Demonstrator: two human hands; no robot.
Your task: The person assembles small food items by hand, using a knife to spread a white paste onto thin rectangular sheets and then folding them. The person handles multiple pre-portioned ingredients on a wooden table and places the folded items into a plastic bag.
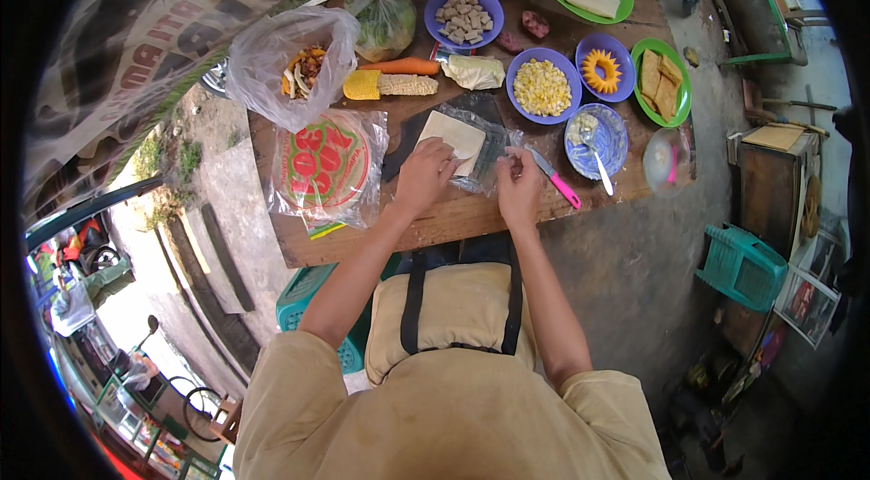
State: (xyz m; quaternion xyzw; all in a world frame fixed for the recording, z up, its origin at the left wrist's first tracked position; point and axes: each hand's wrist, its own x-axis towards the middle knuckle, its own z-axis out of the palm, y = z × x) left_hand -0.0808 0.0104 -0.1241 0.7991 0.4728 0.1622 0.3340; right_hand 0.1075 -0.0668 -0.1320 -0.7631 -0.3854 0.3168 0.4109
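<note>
A square, pale wrapper sheet (453,139) lies on clear plastic (490,152) over a dark mat (405,146) near the table's front edge. My left hand (429,174) rests on the lower left part of the wrapper, fingers stretched over it. At the right edge of the plastic, my right hand (518,185) has its fingers pinched together on the plastic; the fingertips are partly hidden. Just right of that hand lies a knife with a pink handle (565,191). A blue bowl (620,156) with white paste and a spoon (602,168) stands beyond the knife.
Left on the wooden table (313,251) lies a printed plastic pack of round sheets (326,164). Farther back are corn (408,84), a carrot (403,66), a bowl of corn kernels (543,87), a bowl of cubes (464,20) and a green plate of folded pieces (661,84).
</note>
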